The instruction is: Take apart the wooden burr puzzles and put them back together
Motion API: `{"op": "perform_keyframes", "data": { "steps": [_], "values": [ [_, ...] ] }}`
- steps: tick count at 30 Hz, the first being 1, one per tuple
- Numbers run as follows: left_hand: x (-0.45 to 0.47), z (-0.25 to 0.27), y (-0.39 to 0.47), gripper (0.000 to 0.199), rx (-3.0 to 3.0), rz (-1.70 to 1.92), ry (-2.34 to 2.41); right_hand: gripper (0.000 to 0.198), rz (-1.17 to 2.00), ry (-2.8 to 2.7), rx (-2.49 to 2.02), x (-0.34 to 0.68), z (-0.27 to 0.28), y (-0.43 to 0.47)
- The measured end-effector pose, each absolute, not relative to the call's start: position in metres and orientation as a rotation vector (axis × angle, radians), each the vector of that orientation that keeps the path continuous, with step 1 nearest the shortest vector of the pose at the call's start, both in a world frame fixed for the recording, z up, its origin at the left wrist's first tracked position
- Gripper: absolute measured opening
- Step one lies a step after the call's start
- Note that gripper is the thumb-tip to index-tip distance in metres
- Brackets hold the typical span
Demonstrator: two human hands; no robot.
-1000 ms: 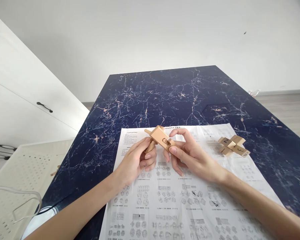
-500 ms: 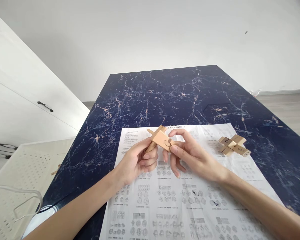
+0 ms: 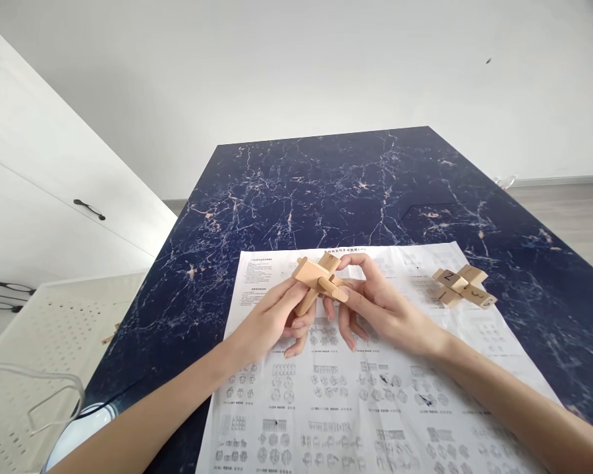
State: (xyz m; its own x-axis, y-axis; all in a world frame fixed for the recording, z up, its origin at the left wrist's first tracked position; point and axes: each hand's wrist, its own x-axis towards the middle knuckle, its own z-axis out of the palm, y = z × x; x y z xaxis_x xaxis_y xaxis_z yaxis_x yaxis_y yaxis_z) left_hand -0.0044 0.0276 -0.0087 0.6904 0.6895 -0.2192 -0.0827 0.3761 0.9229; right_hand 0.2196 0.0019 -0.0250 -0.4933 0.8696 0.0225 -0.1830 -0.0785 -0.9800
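Observation:
Between my two hands, above the printed sheet [image 3: 336,388], is a wooden burr puzzle [image 3: 310,271] made of interlocked pieces, with a rounded peg sticking out toward the right. My left hand [image 3: 279,316] grips its left side with thumb and fingers. My right hand [image 3: 375,296] pinches the right end near the peg, its lower fingers loosely curled. A marking shows on the upper block, too small to read surely. To the right, a second wooden puzzle [image 3: 462,286], cross-shaped and numbered, rests on the sheet apart from my hands.
The sheet, covered in small diagrams, lies on a dark blue marbled table [image 3: 301,191]. At the left are a perforated cream surface [image 3: 34,336] with a pale cable [image 3: 54,376] and white cabinets [image 3: 49,145] with black handles. A white wall stands behind the table.
The wooden puzzle has been turned in my hands. Its broad cut-out face pointed toward me before; now the rounded peg and another side show. The numbered puzzle stays put.

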Motion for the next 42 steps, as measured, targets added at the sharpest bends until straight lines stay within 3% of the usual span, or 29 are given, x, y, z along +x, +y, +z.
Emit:
{"op": "perform_keyframes", "data": {
  "steps": [8,16,32,42],
  "values": [
    [-0.006,-0.006,0.019,0.041,1.114,0.499,0.698,0.024,1.643,-1.406,-0.827,0.220,-0.026,0.002],
    [-0.009,-0.008,0.028,0.030,1.022,0.481,0.550,0.020,1.545,-1.358,-0.855,0.219,-0.029,0.002],
    [-0.014,-0.014,0.033,0.040,0.955,0.376,0.442,0.019,1.656,-1.351,-0.787,0.220,-0.024,0.001],
    [-0.007,-0.011,0.031,0.041,0.900,0.452,0.560,0.027,1.516,-1.298,-0.908,0.224,-0.021,0.006]
  ]
}}
